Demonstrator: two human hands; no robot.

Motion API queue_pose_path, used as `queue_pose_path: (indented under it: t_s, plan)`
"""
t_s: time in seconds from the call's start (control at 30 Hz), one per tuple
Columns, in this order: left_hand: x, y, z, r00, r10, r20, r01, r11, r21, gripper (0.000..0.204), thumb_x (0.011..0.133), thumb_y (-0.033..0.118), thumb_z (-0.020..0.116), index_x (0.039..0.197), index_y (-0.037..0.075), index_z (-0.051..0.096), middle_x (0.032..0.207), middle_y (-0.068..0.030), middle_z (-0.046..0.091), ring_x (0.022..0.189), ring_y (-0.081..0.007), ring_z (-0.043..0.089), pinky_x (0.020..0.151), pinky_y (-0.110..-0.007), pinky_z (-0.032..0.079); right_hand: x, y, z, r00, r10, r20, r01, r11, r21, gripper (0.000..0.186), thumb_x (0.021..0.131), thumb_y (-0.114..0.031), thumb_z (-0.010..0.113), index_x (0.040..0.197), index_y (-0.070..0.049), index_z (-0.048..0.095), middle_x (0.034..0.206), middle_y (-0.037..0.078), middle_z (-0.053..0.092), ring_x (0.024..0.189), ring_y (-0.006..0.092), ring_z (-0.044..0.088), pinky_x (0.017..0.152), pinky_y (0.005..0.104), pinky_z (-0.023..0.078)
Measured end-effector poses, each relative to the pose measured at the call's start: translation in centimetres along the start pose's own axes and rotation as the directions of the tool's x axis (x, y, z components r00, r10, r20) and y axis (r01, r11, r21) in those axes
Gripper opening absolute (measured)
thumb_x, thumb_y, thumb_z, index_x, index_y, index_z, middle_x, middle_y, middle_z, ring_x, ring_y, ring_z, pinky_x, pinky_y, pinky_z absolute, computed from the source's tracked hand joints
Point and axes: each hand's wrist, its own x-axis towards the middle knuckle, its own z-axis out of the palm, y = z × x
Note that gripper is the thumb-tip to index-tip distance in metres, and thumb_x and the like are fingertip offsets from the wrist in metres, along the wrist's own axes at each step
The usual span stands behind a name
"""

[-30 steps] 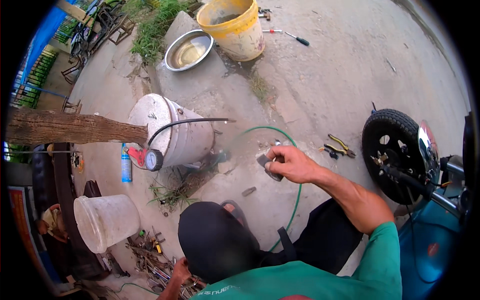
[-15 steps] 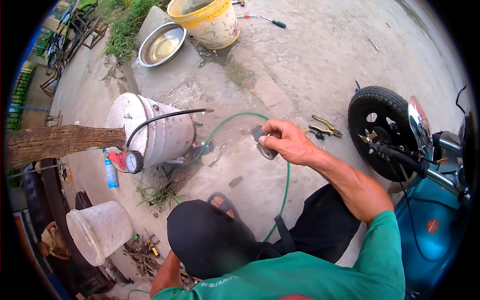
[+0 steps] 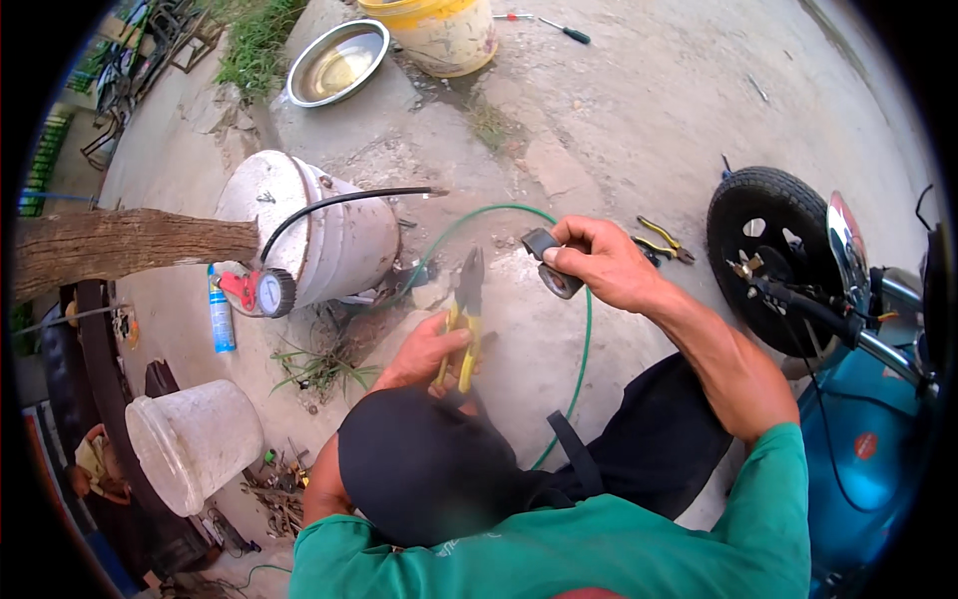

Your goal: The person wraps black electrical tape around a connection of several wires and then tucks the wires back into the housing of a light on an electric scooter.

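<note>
My left hand [image 3: 431,349] grips a pair of yellow-handled pliers [image 3: 468,299], jaws pointing up, above the pavement. My right hand [image 3: 609,262] pinches a dark grey curved piece [image 3: 540,242] with a ring-like end, held to the right of the pliers. A green hose [image 3: 586,349] curves on the ground behind both hands. Another pair of yellow-handled pliers [image 3: 661,238] lies beyond my right hand. To the left, a pressure gauge [image 3: 270,296] with a red handle and black hose rests against a white lidded bucket [image 3: 344,250].
Motorbike tyre [image 3: 738,240] and teal body [image 3: 858,449] at right; steel basin [image 3: 337,62], yellow bucket [image 3: 444,40] and screwdriver [image 3: 567,31] at top. Wooden post [image 3: 120,250], spray can [image 3: 221,319], white bucket [image 3: 200,439], scattered tools [image 3: 279,499] and a seated person [image 3: 100,464] at left.
My left hand has risen from beside my knee into the middle, now holding pliers. My right hand has moved slightly up, still holding the dark piece. The camera view has shifted somewhat.
</note>
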Motion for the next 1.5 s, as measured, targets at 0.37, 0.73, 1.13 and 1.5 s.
queue_pose_path:
  t_s: [0.37, 0.73, 1.13, 1.5]
  plan:
    - [1.6, 2.0, 4.0, 0.957, 0.145, 0.251, -0.157, 0.987, 0.027, 0.033, 0.087, 0.007, 0.067, 0.116, 0.001, 0.052, 0.139, -0.0249, 0.055, 0.13, -0.0368, 0.055, 0.108, -0.048, 0.045, 0.2, 1.0, -1.0, 0.993, 0.031, -0.116, -0.054, 0.977, -0.204, 0.031, 0.093, -0.025, 0.065, 0.111, 0.0, 0.068, 0.077, 0.007, 0.067, 0.068, 0.0126, 0.06, 0.062, 0.0317, 0.047]
    - [3.2, 1.6, 3.8, 0.95, 0.163, 0.268, -0.214, 0.961, 0.174, 0.059, 0.085, 0.014, 0.068, 0.141, 0.003, 0.052, 0.132, -0.0098, 0.061, 0.12, -0.0198, 0.055, 0.1, -0.035, 0.045, 0.2, 1.5, -0.6, 0.994, 0.098, -0.052, -0.11, 0.93, -0.351, 0.027, 0.091, -0.024, 0.07, 0.099, 0.001, 0.072, 0.078, 0.009, 0.07, 0.071, 0.0151, 0.064, 0.066, 0.0352, 0.051]
    - [4.0, 2.2, 4.2, 0.857, 0.443, 0.263, -0.499, 0.59, 0.635, 0.038, 0.09, 0.012, 0.07, 0.124, 0.001, 0.059, 0.122, -0.0084, 0.057, 0.099, -0.0181, 0.057, 0.085, -0.031, 0.048, -0.1, 1.5, -0.8, 0.985, 0.155, -0.072, -0.169, 0.951, -0.258, 0.027, 0.087, -0.024, 0.073, 0.083, 0.002, 0.071, 0.067, 0.004, 0.064, 0.064, 0.0119, 0.057, 0.058, 0.033, 0.047]
    - [3.7, 1.5, 4.8, 0.774, 0.599, 0.207, -0.515, 0.404, 0.756, 0.031, 0.086, 0.01, 0.073, 0.113, 0.0, 0.06, 0.101, -0.0127, 0.062, 0.094, -0.0254, 0.061, 0.086, -0.035, 0.048, -0.4, 1.0, -0.5, 0.987, 0.159, -0.028, -0.157, 0.908, -0.388, 0.034, 0.09, -0.031, 0.068, 0.085, 0.002, 0.071, 0.067, 0.007, 0.063, 0.064, 0.0139, 0.056, 0.06, 0.0339, 0.046]
